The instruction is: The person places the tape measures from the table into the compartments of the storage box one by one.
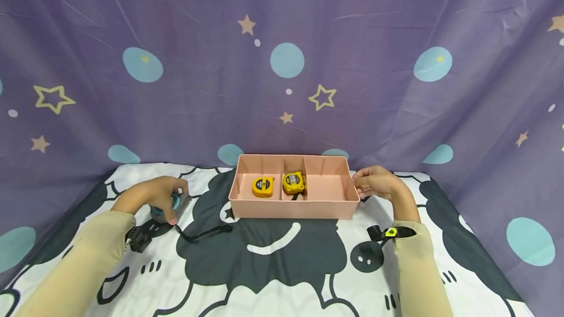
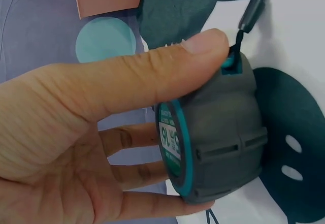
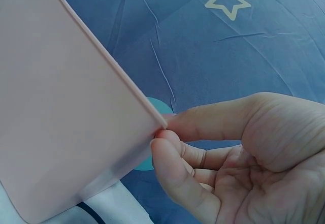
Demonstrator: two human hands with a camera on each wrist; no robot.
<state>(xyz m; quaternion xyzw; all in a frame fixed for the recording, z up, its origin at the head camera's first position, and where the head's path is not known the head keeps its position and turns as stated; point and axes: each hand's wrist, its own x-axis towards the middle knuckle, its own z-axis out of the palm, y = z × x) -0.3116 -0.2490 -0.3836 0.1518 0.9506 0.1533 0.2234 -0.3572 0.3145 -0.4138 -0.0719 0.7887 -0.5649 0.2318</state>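
My left hand (image 1: 160, 193) grips a grey tape measure (image 2: 223, 132) with a teal ring and a dark wrist strap, at the left of the cloth. In the left wrist view the thumb lies across its top beside the strap, and the fingers reach round its far side. A pink divided box (image 1: 291, 210) stands at the back middle. My right hand (image 1: 380, 183) pinches the right end of the box at its rim between thumb and fingers. One yellow tape measure (image 1: 263, 187) lies in the left compartment, another yellow tape measure (image 1: 293, 183) in the narrow middle one.
A black strap (image 1: 202, 233) trails from the grey tape measure over the cartoon-print cloth (image 1: 273, 278). Behind the box hangs a purple curtain (image 1: 282, 13) with stars and dots. Dark camera mounts sit on both wrists.
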